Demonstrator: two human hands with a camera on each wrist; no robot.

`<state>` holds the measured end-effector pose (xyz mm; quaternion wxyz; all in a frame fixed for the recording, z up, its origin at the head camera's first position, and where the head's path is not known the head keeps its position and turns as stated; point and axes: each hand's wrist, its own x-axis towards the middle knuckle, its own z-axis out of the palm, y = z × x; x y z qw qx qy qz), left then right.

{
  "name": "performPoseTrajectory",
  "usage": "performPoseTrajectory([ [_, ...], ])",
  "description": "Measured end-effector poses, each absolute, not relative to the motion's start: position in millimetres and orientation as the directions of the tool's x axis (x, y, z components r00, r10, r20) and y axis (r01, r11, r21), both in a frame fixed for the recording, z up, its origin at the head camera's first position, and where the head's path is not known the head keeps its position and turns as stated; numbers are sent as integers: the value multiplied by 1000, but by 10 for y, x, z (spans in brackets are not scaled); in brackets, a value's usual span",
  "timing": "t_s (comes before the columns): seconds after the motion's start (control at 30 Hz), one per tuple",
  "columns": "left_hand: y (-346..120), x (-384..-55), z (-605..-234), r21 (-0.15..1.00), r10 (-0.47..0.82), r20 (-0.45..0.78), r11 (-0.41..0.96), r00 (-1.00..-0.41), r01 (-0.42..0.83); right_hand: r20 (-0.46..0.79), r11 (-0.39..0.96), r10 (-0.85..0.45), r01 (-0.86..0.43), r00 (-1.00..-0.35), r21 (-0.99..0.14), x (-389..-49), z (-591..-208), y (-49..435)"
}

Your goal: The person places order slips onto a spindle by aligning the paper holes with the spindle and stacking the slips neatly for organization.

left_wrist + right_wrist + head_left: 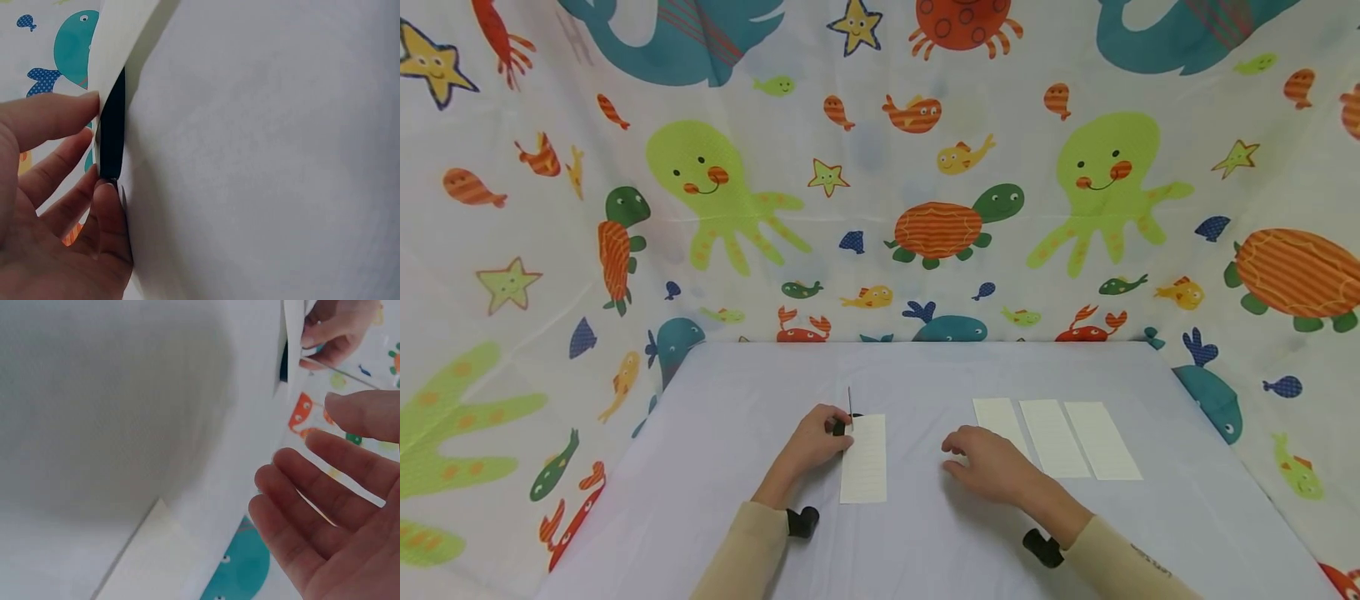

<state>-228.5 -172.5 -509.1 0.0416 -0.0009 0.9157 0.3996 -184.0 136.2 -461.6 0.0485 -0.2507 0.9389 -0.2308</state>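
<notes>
My left hand (814, 437) pinches the left edge of a narrow cream paper strip (865, 467) with faint lines across it. In the same grip is a black-handled tool (838, 427) with a thin pointed blade that sticks up past the paper's top. Close up in the left wrist view, the thumb and fingers hold the paper (122, 34) against the flat dark part (113, 140); the tool is partly hidden. My right hand (988, 462) hovers over the table between this strip and three others, fingers loosely bent, nothing in it.
Three similar paper strips, left (997, 417), middle (1054, 437) and right (1103, 442), lie in a row at the right. A white cloth (917, 550) covers the table. Behind and beside it hangs a curtain (865, 292) printed with sea animals. Each wrist wears a black camera mount.
</notes>
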Motion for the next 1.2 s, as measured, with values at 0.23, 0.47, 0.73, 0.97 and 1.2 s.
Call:
performPoseTrajectory([
  [0.23, -1729, -2280, -5104, 732, 44, -60, 682, -997, -13, 18, 802, -479, -446, -878, -397, -1895, -4531, 1499],
  [0.47, -1719, -2277, -5090, 734, 37, -66, 678, -997, -23, 19, 833, -476, -458, -879, -310, -1985, -4569, 1652],
  [0.73, -1718, -2266, -5081, 737, 46, -61, 676, -997, -14, 0, 844, -479, -460, -878, -277, -2100, -4621, 1840],
  [0.97, -1718, -2282, -5090, 739, 37, -59, 674, -998, -19, -38, 859, -468, -445, -883, -252, -2212, -4642, 2006],
  [1.2, -1703, -2267, -5090, 741, 35, -64, 672, -997, -24, -78, 863, -460, -424, -885, -274, -2279, -4694, 2128],
])
